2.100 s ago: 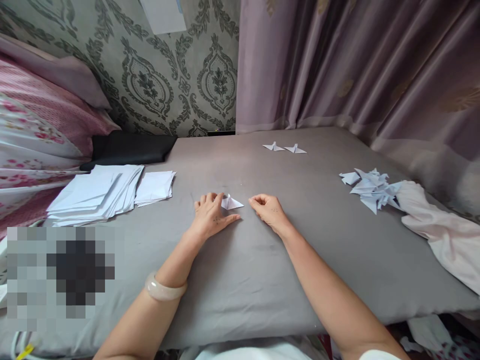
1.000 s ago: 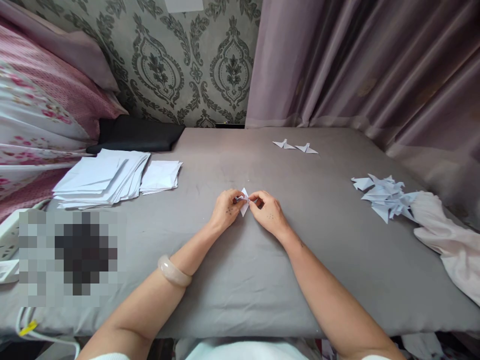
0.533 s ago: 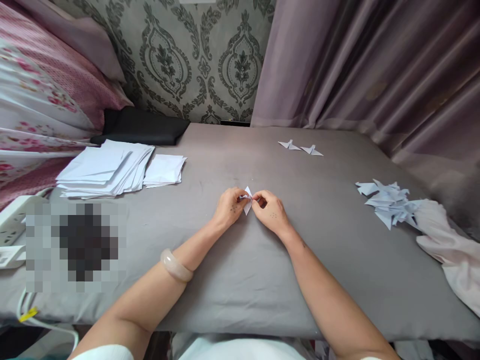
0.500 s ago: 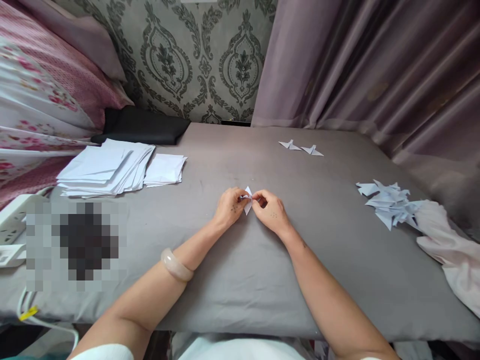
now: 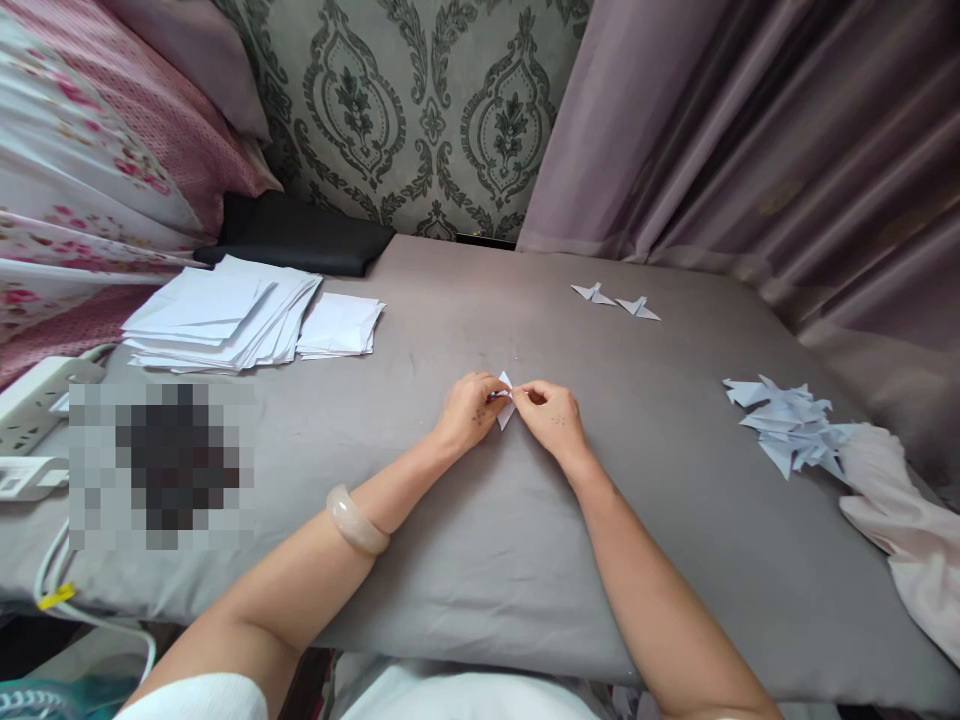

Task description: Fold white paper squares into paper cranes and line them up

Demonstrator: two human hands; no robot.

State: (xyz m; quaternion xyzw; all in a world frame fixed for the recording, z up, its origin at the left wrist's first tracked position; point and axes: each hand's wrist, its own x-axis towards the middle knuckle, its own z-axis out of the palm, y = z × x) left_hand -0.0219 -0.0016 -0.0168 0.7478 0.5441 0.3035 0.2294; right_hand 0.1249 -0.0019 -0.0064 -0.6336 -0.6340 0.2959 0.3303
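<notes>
A small folded white paper piece (image 5: 505, 415) is pinched between my two hands above the middle of the grey-covered table (image 5: 465, 560). My left hand (image 5: 474, 408) grips its left side, thumb and fingers pressed together. From the other side my right hand (image 5: 553, 415) pinches it with thumb and forefinger. One point of the paper sticks up and another points down between the hands; the rest is hidden by my fingers. Farther back lie two folded paper birds (image 5: 595, 294), side by side with wings spread.
A heap of folded paper birds (image 5: 787, 420) lies at the right, against a pale cloth (image 5: 892, 500). At the left are a large stack of white paper (image 5: 202, 320), a smaller stack (image 5: 341, 325), a black folded item (image 5: 300, 235) and a white power strip (image 5: 37, 405).
The view has tilted and shifted slightly. My right fingers have moved in closer against the paper and my left fingers; both hands still hold it.
</notes>
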